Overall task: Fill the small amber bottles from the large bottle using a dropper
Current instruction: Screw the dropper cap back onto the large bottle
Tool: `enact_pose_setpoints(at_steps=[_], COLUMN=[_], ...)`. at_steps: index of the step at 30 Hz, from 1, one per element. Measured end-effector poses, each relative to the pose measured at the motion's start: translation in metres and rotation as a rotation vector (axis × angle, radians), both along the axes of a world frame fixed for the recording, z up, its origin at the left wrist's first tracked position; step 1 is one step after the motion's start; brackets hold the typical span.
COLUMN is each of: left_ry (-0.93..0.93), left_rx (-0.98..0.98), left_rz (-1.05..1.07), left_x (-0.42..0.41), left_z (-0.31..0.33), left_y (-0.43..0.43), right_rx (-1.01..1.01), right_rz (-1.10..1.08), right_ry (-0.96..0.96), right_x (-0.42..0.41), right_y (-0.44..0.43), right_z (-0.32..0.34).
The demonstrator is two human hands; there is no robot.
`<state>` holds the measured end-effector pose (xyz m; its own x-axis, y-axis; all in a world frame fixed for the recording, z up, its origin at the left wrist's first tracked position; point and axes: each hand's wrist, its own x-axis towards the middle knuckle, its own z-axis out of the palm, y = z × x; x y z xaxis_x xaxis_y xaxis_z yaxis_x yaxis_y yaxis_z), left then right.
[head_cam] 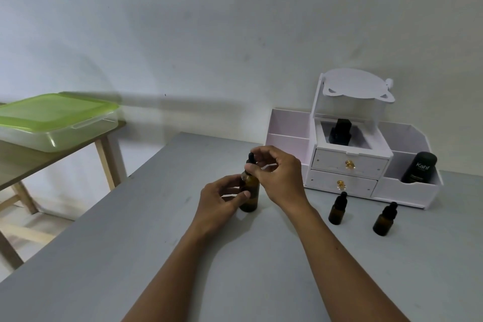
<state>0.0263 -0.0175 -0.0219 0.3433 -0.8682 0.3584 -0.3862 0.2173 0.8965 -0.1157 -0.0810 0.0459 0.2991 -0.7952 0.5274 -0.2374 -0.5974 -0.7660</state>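
Three amber bottles stand on the grey table (130,256): one large and two small. There are two bare hands, one white organiser, and one lidded plastic container.

At the left edge of the frame, a clear container with a green lid (56,120) rests on a wooden side table (104,144), well apart from the work.

Near the centre, the large amber bottle (249,197) stands upright on the grey table. The left hand (222,200) curls around its lower body from the left, thumb across the front of the glass, gripping it. The right hand (281,174) comes in from above and to the right, its fingertips pinched on the black dropper cap (251,161) at the bottle's neck. The fingers hide most of the neck, so whether the cap is seated or lifted cannot be told.

To the right, in the lower right of the frame, the two small amber bottles (337,209) (384,219) stand upright with black dropper caps on, apart from each other and just in front of the organiser.

The white organiser (350,165) sits against the wall at the right, with two drawers carrying gold knobs. A black object (341,131) sits in its top compartment, and a black bottle marked Kahf (419,168) leans in the right-hand bin.
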Motion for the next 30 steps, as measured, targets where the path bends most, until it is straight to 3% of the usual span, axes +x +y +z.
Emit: enact_pose_setpoints(at_steps=[30], left_ry=[-0.004], left_rx=[-0.005], left_rz=[-0.004], left_x=[0.0002], left_z=[0.0009], left_y=[0.0019], right_rx=[-0.005], right_rz=[0.062], right_ry=[0.012], right_x=[-0.0012], right_y=[-0.0055], right_z=[-0.0014])
